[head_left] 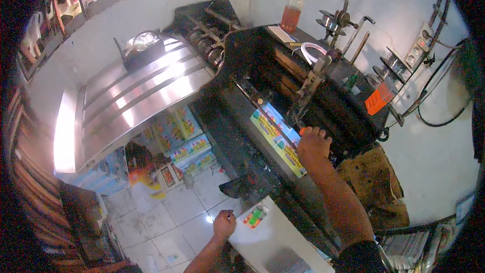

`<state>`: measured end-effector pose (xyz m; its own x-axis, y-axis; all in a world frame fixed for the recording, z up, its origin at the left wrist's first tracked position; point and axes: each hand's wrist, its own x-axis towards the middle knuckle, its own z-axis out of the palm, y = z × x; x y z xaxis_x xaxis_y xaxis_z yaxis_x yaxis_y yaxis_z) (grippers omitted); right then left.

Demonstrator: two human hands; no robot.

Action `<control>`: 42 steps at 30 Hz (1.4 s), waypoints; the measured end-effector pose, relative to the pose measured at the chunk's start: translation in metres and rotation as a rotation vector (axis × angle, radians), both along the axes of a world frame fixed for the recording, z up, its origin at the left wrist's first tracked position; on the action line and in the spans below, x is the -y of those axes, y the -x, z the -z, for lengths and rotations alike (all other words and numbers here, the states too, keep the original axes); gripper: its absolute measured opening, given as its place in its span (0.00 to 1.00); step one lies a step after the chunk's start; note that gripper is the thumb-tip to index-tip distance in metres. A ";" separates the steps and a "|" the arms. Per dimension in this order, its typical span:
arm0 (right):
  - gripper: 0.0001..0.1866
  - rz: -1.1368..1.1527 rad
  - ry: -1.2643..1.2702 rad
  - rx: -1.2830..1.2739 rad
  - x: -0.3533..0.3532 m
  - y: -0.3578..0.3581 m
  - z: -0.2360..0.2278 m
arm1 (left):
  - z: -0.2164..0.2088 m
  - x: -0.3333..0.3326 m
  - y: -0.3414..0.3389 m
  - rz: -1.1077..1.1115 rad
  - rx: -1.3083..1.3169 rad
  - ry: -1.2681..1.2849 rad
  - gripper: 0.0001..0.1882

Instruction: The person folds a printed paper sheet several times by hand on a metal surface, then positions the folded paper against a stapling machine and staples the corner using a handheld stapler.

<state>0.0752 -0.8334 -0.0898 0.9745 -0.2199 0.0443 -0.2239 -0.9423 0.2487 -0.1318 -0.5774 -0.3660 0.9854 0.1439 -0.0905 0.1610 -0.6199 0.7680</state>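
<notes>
Stack of printed sheets (278, 134), yellow-green-blue, lies on the feed bed of a black printing press (262, 96), running diagonally from upper left to lower right. Right hand (313, 144) rests on the stack's right side near its lower end, palm down, fingers curled over the sheets and the press edge just beyond; grip pressing rather than lifting, cannot tell if any sheet is pinched. Right forearm comes in from the lower edge, dark sleeve at the elbow.

Left hand (224, 223) is low in the frame, well apart from the stack, closed into a loose fist with the thumb side up; may be pinching something small, too small to tell. Just right of it a small green-and-orange printed card (254, 217) lies on a white worktop (283, 237), not touching the hand.

Behind the stack a metal feeder arm (310, 83) stands over the press. On the press top: plastic bottle with orange-red liquid (292, 7), white tube coil (312, 50), orange tag (379, 100). Left of the press a curved shiny steel delivery tray (136, 101) with ribs. Under it, bundles of colourful printed packs (187, 141) on the white tiled floor (166, 212). Right wall carries a power strip (419, 45) and black cables (439, 96). Brown cloth (376, 182) hangs by the press's right end.
</notes>
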 end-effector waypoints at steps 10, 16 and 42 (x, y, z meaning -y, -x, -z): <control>0.18 -0.042 0.042 0.051 0.002 0.006 0.005 | -0.004 0.000 0.002 -0.013 -0.037 -0.016 0.12; 0.16 -0.070 0.036 0.134 -0.003 0.009 -0.005 | 0.000 -0.004 0.002 -0.012 -0.052 -0.021 0.12; 0.10 -0.125 0.148 0.211 -0.004 0.003 0.009 | -0.001 -0.007 0.000 -0.011 0.010 -0.031 0.13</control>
